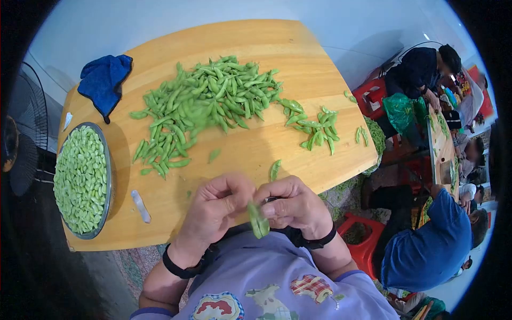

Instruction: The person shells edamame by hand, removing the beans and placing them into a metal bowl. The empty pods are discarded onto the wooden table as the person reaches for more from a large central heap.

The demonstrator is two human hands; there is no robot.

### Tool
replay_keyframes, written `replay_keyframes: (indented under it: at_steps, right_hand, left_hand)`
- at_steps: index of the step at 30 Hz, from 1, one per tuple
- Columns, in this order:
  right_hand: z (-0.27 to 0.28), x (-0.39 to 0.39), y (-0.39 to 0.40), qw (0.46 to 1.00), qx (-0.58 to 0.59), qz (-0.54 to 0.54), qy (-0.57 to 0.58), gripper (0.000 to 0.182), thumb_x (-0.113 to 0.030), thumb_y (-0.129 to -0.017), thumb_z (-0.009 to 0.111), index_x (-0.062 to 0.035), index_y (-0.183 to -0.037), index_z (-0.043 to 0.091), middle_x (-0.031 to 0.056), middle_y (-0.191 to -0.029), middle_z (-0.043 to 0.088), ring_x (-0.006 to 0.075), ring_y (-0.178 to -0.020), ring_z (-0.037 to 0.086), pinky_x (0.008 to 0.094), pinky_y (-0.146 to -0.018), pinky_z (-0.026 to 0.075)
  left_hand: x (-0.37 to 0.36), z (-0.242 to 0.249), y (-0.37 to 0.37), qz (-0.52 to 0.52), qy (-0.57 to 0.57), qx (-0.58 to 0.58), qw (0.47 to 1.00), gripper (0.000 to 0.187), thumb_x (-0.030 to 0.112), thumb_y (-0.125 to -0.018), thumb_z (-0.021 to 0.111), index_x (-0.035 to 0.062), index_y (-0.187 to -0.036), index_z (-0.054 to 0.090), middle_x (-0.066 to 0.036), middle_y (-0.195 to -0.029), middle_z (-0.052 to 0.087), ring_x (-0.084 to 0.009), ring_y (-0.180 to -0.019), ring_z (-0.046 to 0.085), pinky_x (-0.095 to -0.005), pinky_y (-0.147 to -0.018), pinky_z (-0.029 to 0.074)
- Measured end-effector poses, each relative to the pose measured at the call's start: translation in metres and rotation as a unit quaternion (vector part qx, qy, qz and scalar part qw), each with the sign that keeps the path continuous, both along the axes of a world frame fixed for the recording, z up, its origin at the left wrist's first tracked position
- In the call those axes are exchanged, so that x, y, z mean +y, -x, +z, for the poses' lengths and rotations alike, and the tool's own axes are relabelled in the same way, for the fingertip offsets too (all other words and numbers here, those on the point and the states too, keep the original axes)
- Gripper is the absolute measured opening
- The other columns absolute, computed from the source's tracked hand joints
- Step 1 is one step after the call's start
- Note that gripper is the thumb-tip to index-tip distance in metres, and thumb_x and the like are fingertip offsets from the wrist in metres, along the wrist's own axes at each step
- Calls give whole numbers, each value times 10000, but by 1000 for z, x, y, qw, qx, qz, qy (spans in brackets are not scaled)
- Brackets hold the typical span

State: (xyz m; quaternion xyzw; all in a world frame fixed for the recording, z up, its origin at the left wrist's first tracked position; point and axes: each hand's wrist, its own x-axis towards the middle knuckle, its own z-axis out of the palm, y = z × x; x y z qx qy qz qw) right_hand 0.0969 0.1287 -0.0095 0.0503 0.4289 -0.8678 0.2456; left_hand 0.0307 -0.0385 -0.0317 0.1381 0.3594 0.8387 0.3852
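Edamame pod [258, 223], one: apparently split, held just off the bench's [165, 226] near edge, before my shirt [266, 272]. Left hand [221, 205]: fingertips pinched at the pod's upper end. Right hand [293, 205]: thumb and fingers closed on its side. Hazard, as I judged it: a hard squeeze could have shot a bean past that edge, no wood beneath. Loose pod [275, 169], one: by the near edge, beside my right hand; a careless knuckle could have swept it off. Bowl of shelled beans [109, 176]: left edge, toward the near-left corner; overhang uncertain, so an elbow's knock might have spilled it.
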Motion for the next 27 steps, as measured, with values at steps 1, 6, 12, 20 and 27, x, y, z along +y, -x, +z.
replay_keyframes:
  at_steps: [1, 6, 12, 20, 27]
  right_hand:
    - [1, -2, 0, 999, -15, -16, -28, 118, -77, -803, 581, 15, -877, 572, 21, -584, 489, 107, -531, 476, 262, -475, 382]
    - [7, -19, 0, 830, 230, -124, -493, 123, -93, -779, 604, 12, -837, 576, 115, -591, 512, 187, -489, 481, 300, -464, 385]
    - [5, -13, -13, 884, 123, -104, -438, 138, -97, -757, 626, 27, -801, 582, 152, -617, 536, 207, -506, 505, 296, -485, 402]
    - [14, -25, -8, 808, 177, -88, -556, 121, -90, -754, 618, 21, -787, 582, 155, -622, 549, 265, -527, 541, 330, -501, 419]
    - [16, -28, -5, 830, 180, -86, -521, 111, -82, -749, 614, 17, -774, 573, 168, -637, 547, 303, -569, 551, 347, -515, 425]
  left_hand:
    - [-1, 2, 0, 1, 0, 2, 1000, 83, 79, -833, 546, 43, -758, 550, 29, -710, 503, -32, -627, 410, -155, -557, 308]
    - [2, 2, -3, 47, 243, 98, 964, 87, 116, -812, 596, 57, -760, 560, 57, -700, 495, -10, -615, 406, -164, -538, 324]
    - [-8, 1, -7, -45, 270, 78, 959, 80, 81, -823, 577, 40, -891, 565, 69, -743, 511, 13, -631, 442, -127, -537, 354]
    - [-10, 0, -7, -5, 292, 121, 949, 94, 35, -816, 539, 3, -898, 573, 30, -745, 539, -6, -604, 444, -147, -512, 347]
    - [-15, -3, -10, -9, 183, -52, 982, 130, -8, -784, 506, -12, -896, 572, -14, -756, 550, -62, -606, 466, -180, -540, 367]
